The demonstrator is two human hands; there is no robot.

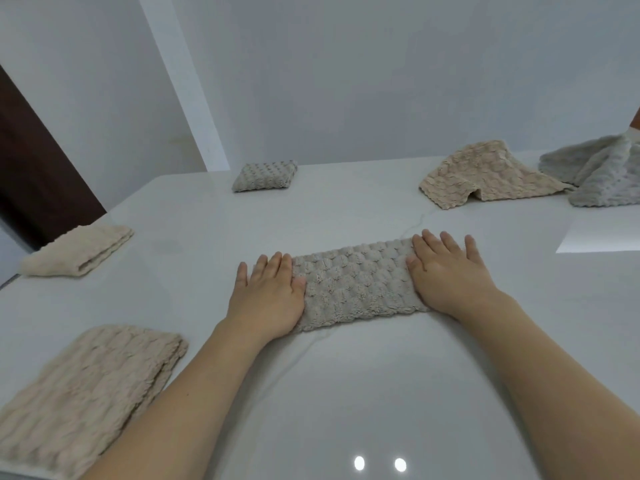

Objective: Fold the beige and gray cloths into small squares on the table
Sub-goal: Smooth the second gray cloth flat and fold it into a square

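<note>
Hands flatten gray cloth [353,282] strip.
Left hand [268,294] and right hand [446,271] press its end edges, fingers straight, released; bare surface [346,393] lies nearer.

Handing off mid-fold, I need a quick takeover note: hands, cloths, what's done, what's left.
Left hand and right hand: both flat, pressing the ends of the gray strip at table centre; no grip.
Done: gray square at the far side, two folded beige cloths on the left.
Left: fold the strip into a square, then the loose beige cloth and loose gray cloth at far right.
</note>
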